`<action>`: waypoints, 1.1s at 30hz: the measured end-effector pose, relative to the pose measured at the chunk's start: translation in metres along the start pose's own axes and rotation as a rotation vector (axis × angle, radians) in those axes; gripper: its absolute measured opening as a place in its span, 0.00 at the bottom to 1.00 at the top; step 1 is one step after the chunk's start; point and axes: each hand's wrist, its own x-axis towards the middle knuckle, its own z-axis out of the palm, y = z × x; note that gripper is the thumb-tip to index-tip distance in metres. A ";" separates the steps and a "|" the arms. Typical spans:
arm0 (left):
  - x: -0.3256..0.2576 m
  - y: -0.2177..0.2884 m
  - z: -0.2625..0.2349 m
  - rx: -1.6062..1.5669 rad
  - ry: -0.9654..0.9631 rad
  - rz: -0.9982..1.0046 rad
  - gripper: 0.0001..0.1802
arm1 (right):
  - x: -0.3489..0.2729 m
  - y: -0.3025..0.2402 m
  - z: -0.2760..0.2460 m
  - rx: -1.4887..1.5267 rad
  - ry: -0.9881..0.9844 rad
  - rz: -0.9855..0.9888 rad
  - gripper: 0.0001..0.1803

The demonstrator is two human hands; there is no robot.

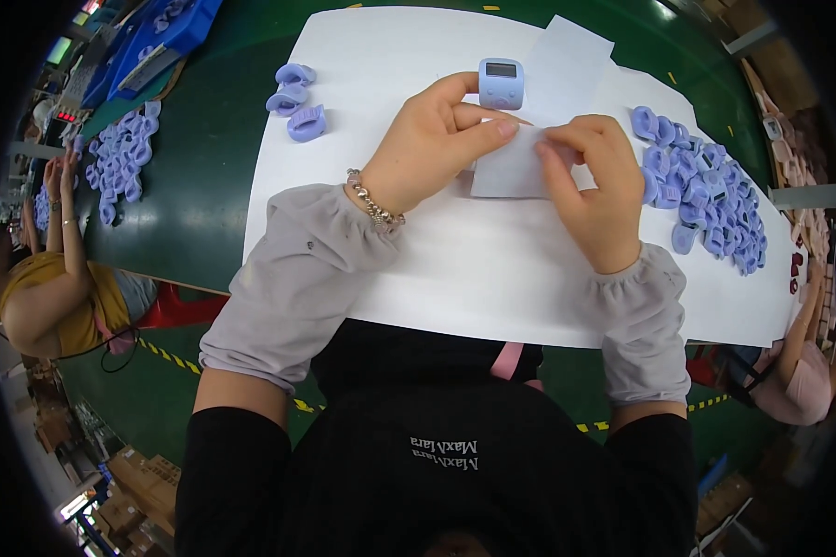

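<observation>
My left hand point(427, 139) is closed, its index finger running behind or into a lavender finger counter point(502, 96) with a small dark display. Its thumb and another finger come together beside the upper edge of a small white sheet point(509, 174). At that sheet's right side, my right hand point(596, 181) pinches with thumb and index finger, apparently on its corner. Whether something tiny lies between those fingertips cannot be made out. A longer white paper strip point(576, 60) lies beyond both hands, partly hidden by them.
White paper point(418, 278) covers the table. To the left lie several lavender counters point(305, 123); to the right a large pile of them point(715, 195). Another pile point(125, 153) rests on the green table, near a blue bin point(172, 46). Co-workers point(60, 288) sit on either side.
</observation>
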 end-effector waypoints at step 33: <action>0.004 -0.011 0.004 -0.011 -0.031 0.171 0.23 | 0.000 -0.003 0.001 0.154 -0.034 0.246 0.07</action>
